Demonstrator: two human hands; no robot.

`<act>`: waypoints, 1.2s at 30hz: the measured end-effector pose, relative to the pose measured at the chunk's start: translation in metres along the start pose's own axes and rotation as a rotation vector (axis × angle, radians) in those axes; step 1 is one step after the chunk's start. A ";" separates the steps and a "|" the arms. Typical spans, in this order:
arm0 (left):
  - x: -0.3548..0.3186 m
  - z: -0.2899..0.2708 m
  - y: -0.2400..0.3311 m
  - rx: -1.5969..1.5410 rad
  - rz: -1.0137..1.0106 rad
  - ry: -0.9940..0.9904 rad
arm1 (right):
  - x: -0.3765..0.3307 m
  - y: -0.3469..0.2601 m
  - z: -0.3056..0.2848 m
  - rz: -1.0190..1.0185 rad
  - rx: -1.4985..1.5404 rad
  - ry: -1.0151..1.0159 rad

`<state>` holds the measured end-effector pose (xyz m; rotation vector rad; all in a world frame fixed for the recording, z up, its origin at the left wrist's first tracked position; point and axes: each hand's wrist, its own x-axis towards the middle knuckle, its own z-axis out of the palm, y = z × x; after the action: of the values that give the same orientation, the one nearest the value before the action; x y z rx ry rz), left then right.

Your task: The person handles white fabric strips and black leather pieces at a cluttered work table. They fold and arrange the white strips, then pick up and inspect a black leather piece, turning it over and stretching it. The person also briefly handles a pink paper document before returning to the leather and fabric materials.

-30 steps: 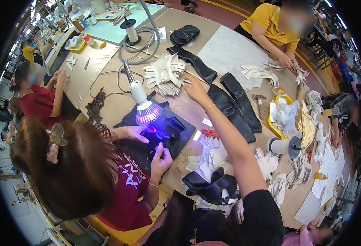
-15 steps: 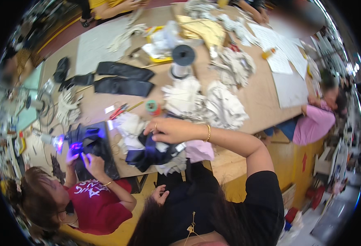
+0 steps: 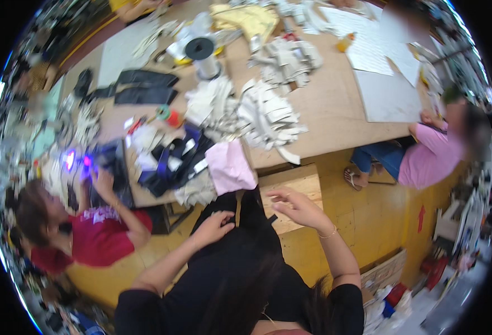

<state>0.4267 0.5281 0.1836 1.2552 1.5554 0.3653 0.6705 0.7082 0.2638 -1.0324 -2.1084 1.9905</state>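
My left hand lies on my black-trousered thigh, fingers loosely extended, with nothing visible in it. Beyond my right thigh my right hand hovers, fingers apart, with nothing in it. Nearest to both hands on the table is a pink cloth at the edge. Left of it lies a heap of black and dark blue fabric pieces with white labels. Off-white fabric pieces hang partly over the table edge beneath them.
Behind are off-white fabric piles, a white spool with a black top and an orange thread spool. At left, a co-worker in red works under a purple light; another in pink sits right. A wooden board is below the table.
My right hand has drawn back from the dark fabric on the table to beside my lap. My left hand stays at my lap. The view has shifted, moving the table's things leftward.
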 end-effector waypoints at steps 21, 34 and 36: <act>-0.108 0.072 -0.068 0.052 -0.559 0.111 | 0.097 -0.067 0.105 -0.527 -0.893 -0.333; -0.232 0.123 -0.179 -0.211 -0.754 0.320 | 0.110 -0.106 0.245 -0.690 -0.983 -0.462; -0.244 0.121 -0.191 -0.221 -0.778 0.334 | 0.112 -0.113 0.259 -0.726 -0.932 -0.442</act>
<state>0.4038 0.2024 0.1202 0.3636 2.0831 0.2299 0.4132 0.5469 0.2809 0.2627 -3.0837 0.9116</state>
